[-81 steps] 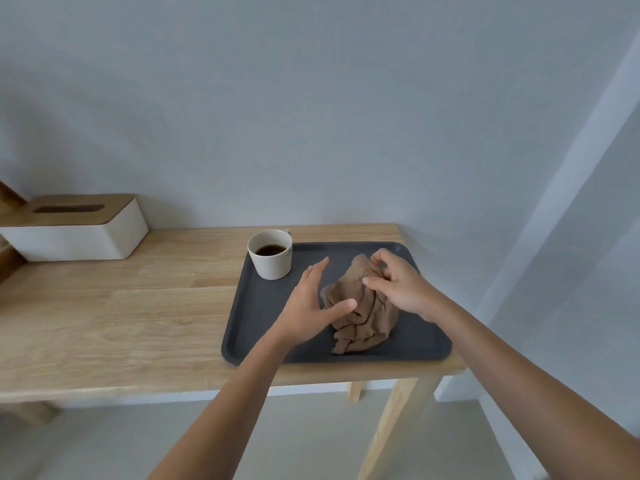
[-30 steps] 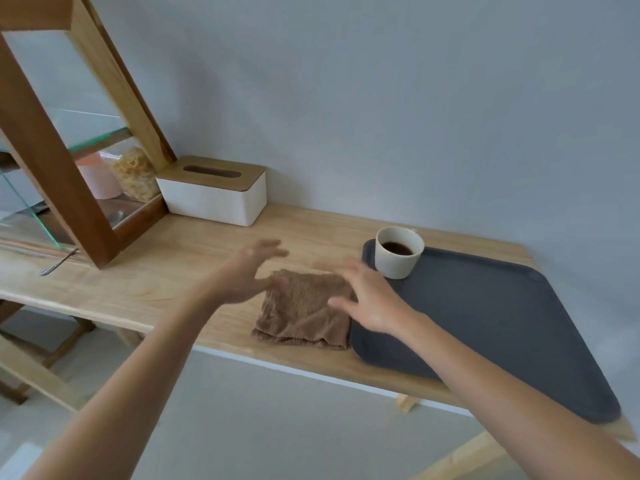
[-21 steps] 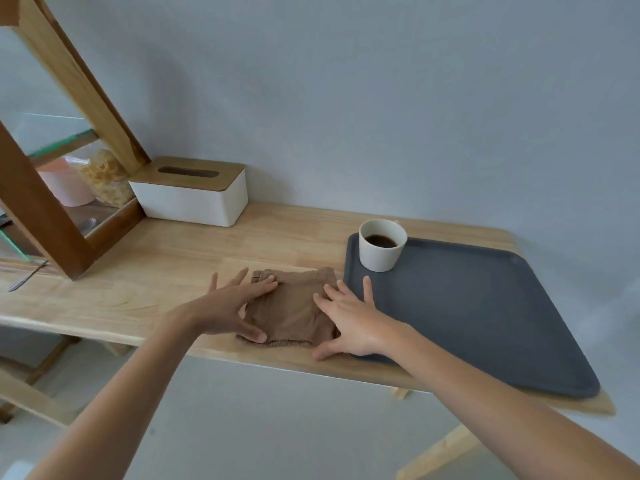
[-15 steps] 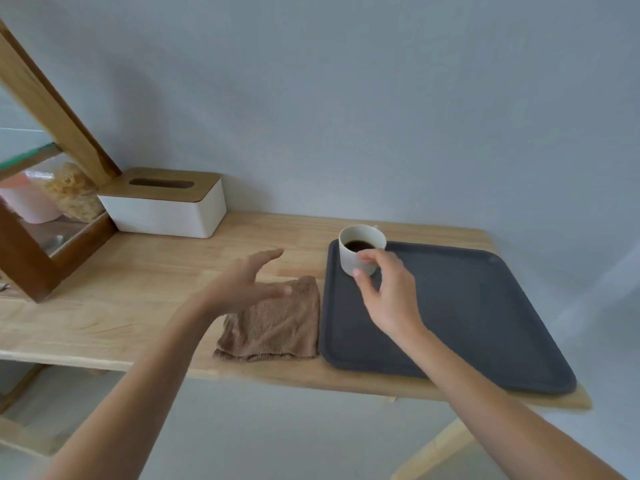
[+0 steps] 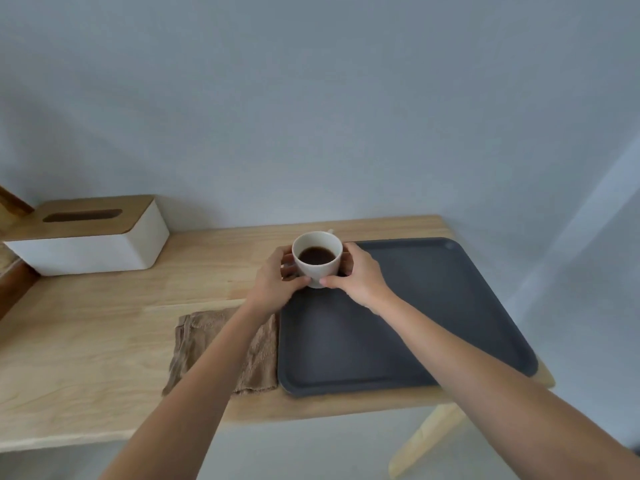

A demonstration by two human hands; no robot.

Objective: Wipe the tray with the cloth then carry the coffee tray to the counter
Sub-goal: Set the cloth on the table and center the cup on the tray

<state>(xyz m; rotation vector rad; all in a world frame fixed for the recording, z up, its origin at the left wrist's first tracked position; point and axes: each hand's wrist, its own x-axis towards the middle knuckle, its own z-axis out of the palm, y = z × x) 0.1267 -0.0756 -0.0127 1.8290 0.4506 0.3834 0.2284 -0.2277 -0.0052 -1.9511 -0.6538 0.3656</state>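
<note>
A dark grey tray [image 5: 415,323] lies on the right end of a wooden table [image 5: 86,341]. At the tray's far left corner stands a white cup [image 5: 317,259] of black coffee. My left hand [image 5: 275,284] wraps the cup's left side and my right hand [image 5: 356,278] wraps its right side, thumbs meeting in front near its base. I cannot tell whether the cup is lifted off the tray. A folded brown cloth [image 5: 194,344] rests on the table just left of the tray, partly under my left forearm.
A white tissue box [image 5: 90,240] with a wooden lid sits at the back left by the wall. A wooden frame edge [image 5: 14,202] shows at the far left. The table's front edge and a pale leg [image 5: 426,438] are below.
The cloth was moved off the tray, folded and left on the table. My left hand has left the cloth and joined my right hand around the cup.
</note>
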